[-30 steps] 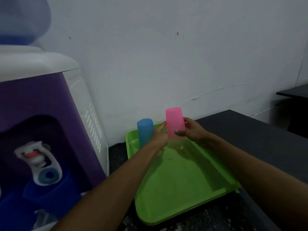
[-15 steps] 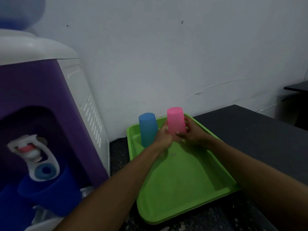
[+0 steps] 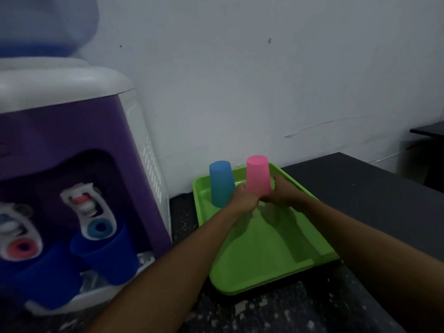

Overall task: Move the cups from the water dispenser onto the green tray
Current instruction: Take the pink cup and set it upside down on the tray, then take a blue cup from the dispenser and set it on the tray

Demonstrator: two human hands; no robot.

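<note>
A pink cup [image 3: 258, 175] is upside down at the far end of the green tray [image 3: 266, 258]. My left hand [image 3: 245, 200] and my right hand [image 3: 282, 195] both grip its lower part. A light blue cup [image 3: 221, 183] stands upside down on the tray just left of the pink one. Two dark blue cups [image 3: 113, 255] [image 3: 48, 277] sit under the taps of the purple and white water dispenser [image 3: 79, 150] on the left. Whether the pink cup's rim touches the tray is hidden by my hands.
The tray lies on a dark speckled counter [image 3: 276, 311] beside a black tabletop [image 3: 374, 191]. A white wall stands close behind. A blue water bottle [image 3: 45, 22] tops the dispenser. Another dark table edge [image 3: 430, 131] shows at far right.
The pink cup has come down from above the tray to its far end beside the light blue cup, both hands still on it. The view has shifted slightly.
</note>
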